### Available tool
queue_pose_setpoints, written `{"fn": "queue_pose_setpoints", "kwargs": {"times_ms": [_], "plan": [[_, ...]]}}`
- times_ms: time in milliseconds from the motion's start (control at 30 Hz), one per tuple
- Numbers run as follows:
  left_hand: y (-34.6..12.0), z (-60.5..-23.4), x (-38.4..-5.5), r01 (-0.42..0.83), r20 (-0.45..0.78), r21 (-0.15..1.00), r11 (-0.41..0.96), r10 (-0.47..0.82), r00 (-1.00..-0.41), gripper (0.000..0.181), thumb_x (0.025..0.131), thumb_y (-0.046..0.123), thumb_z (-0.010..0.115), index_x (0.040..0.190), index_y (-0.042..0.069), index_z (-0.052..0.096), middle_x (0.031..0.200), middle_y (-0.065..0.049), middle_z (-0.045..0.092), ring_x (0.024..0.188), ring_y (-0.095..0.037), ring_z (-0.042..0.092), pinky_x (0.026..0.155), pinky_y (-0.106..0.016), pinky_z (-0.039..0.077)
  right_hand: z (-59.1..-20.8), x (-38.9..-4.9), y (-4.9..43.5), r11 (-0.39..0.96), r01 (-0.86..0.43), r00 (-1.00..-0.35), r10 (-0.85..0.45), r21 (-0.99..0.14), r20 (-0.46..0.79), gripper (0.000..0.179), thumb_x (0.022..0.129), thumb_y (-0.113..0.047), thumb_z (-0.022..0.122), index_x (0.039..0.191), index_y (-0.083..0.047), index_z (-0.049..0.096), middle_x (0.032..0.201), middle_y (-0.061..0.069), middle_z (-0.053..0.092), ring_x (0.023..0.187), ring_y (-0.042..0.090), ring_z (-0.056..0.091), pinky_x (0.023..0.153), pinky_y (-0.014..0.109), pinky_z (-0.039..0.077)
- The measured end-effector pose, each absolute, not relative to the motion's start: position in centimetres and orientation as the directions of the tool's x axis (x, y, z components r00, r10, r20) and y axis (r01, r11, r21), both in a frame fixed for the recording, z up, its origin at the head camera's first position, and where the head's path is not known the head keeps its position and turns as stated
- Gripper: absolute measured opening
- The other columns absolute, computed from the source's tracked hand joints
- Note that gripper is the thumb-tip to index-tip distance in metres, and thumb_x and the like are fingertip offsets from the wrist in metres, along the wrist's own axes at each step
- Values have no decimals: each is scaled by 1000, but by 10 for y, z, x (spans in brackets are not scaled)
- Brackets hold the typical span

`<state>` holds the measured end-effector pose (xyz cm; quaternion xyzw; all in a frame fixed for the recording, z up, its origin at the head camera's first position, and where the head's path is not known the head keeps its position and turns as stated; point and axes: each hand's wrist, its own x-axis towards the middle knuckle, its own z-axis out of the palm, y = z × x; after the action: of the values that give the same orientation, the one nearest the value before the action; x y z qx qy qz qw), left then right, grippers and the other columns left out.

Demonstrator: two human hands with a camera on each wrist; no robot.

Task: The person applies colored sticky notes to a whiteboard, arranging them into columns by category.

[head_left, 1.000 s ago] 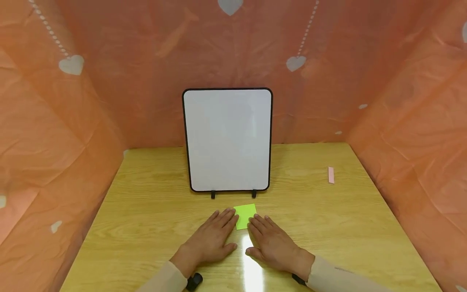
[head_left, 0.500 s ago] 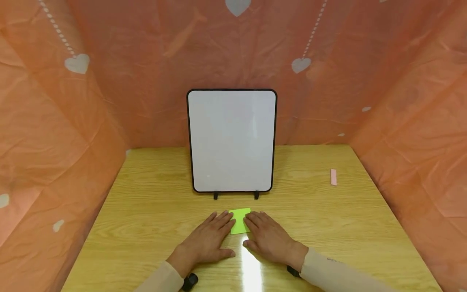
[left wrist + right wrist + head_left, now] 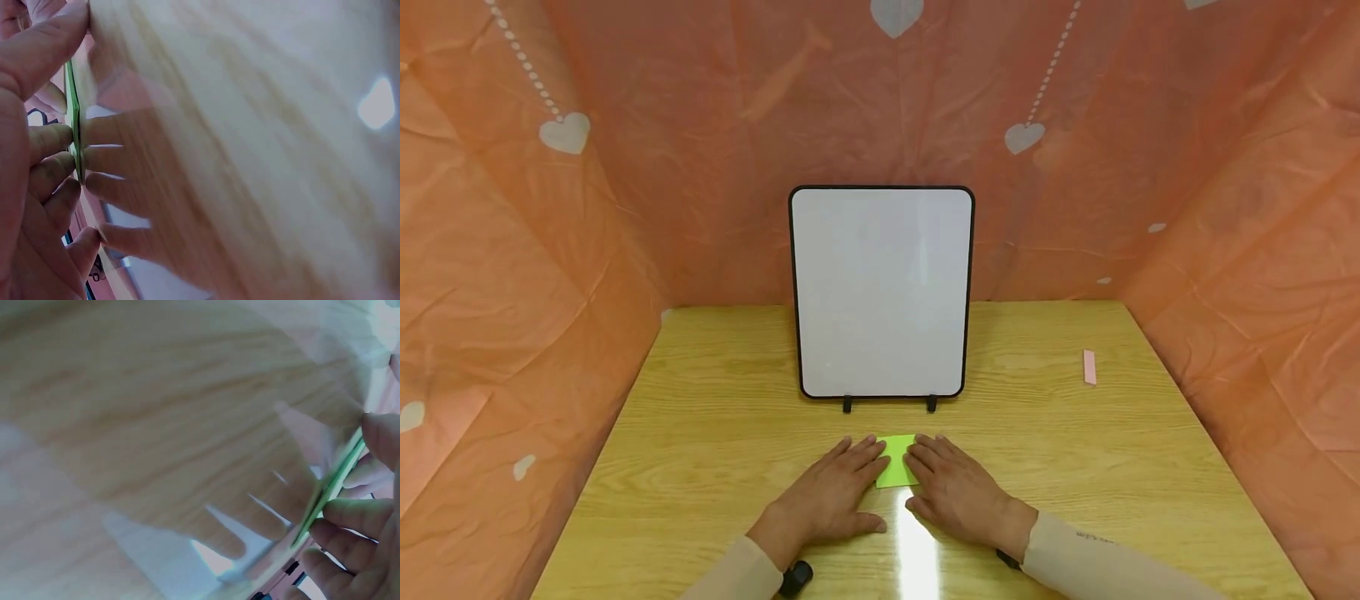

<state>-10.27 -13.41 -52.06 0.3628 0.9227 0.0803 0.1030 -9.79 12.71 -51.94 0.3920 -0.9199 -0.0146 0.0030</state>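
Observation:
A square yellow-green sticky note (image 3: 897,467) lies flat on the wooden table in front of the whiteboard. My left hand (image 3: 830,502) rests palm down with its fingertips on the note's left edge. From the other side, my right hand (image 3: 964,497) lays its straight fingertips over the note's right part. Both thumbs point inward below the note, apart from each other. In the left wrist view the note (image 3: 75,112) appears edge-on as a thin green strip by the fingertips. The right wrist view likewise shows the note's edge (image 3: 331,487) against the fingers.
A black-framed whiteboard (image 3: 882,292) stands upright on small black feet (image 3: 932,404) behind the hands. To the right lies a small pink strip (image 3: 1089,367). Orange cloth with pale hearts (image 3: 565,133) encloses the table's back and sides.
The note has shifted left and a little nearer relative to the whiteboard, and now sits straighter. My right hand has moved left, farther onto it. The head view has shifted slightly.

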Motion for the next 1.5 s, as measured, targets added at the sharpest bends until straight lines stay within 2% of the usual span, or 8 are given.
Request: {"fn": "queue_pose_setpoints", "kwargs": {"times_ms": [167, 400, 567, 867, 1133, 1333, 1400, 1500], "plan": [[-133, -522, -100, 644, -140, 240, 726, 683, -717, 85, 97, 67, 63, 161, 14, 46, 172, -2, 34, 162, -20, 26, 133, -46, 23, -519, -97, 127, 684, -728, -685, -729, 34, 3, 62, 106, -51, 58, 147, -4, 60, 150, 10, 60, 146, 30, 51, 125, 51, 40], [-131, -518, -99, 677, -112, 147, 721, 693, -713, 84, 99, 68, 58, 161, 13, 45, 172, -3, 34, 161, -21, 28, 133, -44, 25, -515, -100, 128, 693, -720, -693, -721, 44, 22, 62, 104, -52, 61, 145, -4, 62, 147, 8, 62, 141, 27, 55, 125, 49, 39], [-133, -518, -95, 705, -115, 127, 698, 716, -688, 81, 102, 67, 53, 163, 13, 43, 172, -4, 34, 161, -21, 28, 132, -44, 26, -515, -100, 129, 684, -727, -684, -729, 53, 23, 62, 105, -51, 60, 145, -3, 62, 147, 9, 62, 141, 28, 55, 125, 50, 39], [-142, -515, -113, 700, -115, 138, 701, 713, -691, 105, 90, 83, 52, 165, 12, 36, 174, -6, 29, 163, -22, 24, 133, -47, 23, -516, -102, 128, 679, -732, -678, -734, 59, 31, 64, 106, -52, 59, 146, -3, 61, 149, 10, 62, 143, 29, 54, 126, 50, 37], [-146, -517, -113, 710, -134, 124, 693, 721, -680, 109, 88, 84, 55, 165, 10, 35, 174, -8, 29, 163, -24, 24, 133, -49, 23, -517, -102, 126, 658, -749, -657, -753, 77, 33, 64, 107, -53, 56, 147, -3, 59, 149, 10, 61, 144, 29, 53, 127, 50, 37], [-145, -517, -112, 701, -145, 137, 700, 714, -685, 109, 87, 82, 58, 166, 10, 35, 174, -7, 29, 163, -23, 23, 133, -48, 22, -518, -110, 131, 602, -793, -598, -798, 96, 69, 71, 108, -53, 53, 159, -4, 45, 158, 12, 53, 149, 30, 47, 127, 49, 36], [-145, -517, -112, 698, -147, 142, 701, 713, -686, 109, 87, 82, 58, 166, 10, 35, 174, -7, 29, 163, -23, 23, 133, -48, 21, -519, -115, 132, 578, -808, -569, -816, 114, 100, 69, 107, -54, 56, 155, -5, 48, 153, 10, 56, 146, 29, 50, 126, 48, 38], [-145, -518, -112, 694, -148, 159, 703, 712, -687, 109, 87, 82, 59, 166, 10, 35, 174, -7, 28, 163, -23, 22, 134, -48, 21, -520, -121, 133, 546, -827, -526, -836, 136, 158, 58, 103, -54, 63, 140, -10, 60, 137, 3, 64, 134, 25, 57, 120, 46, 45]]}}
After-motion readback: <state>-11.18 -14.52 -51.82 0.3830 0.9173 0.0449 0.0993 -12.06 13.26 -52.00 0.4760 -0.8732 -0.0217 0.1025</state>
